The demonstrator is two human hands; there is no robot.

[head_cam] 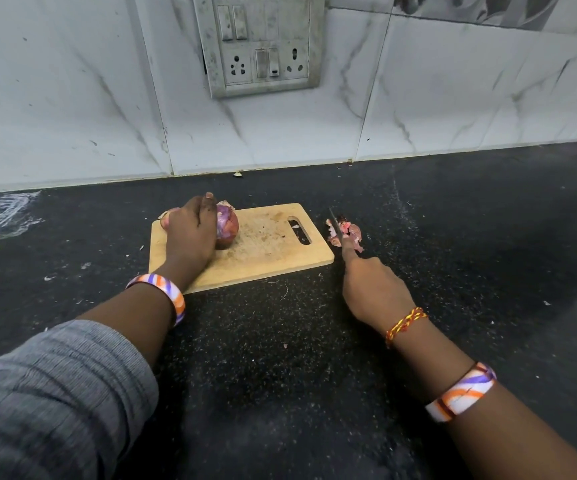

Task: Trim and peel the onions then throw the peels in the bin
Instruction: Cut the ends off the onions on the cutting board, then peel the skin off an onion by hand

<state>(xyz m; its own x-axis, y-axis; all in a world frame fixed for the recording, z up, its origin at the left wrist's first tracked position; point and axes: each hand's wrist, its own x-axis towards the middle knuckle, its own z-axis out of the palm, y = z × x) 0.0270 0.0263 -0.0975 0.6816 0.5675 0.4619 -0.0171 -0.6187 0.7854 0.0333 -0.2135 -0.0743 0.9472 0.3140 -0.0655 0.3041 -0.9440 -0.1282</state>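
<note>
The left hand [190,233] covers most of the onion [227,226]. The right hand [373,289] hides the knife [336,227] handle. Both elbows run off the bottom edge.

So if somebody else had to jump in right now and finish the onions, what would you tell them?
Left hand grips a red onion on the pale wooden chopping board.
Right hand holds a knife, its dark blade lying in a small pile of pink onion peels on the black speckled counter, just right of the board.
Done: some peel is off and pushed aside.
Left: the onion still wears loose skin; finish trimming and peeling, then bin the peels. No bin in view.
</note>
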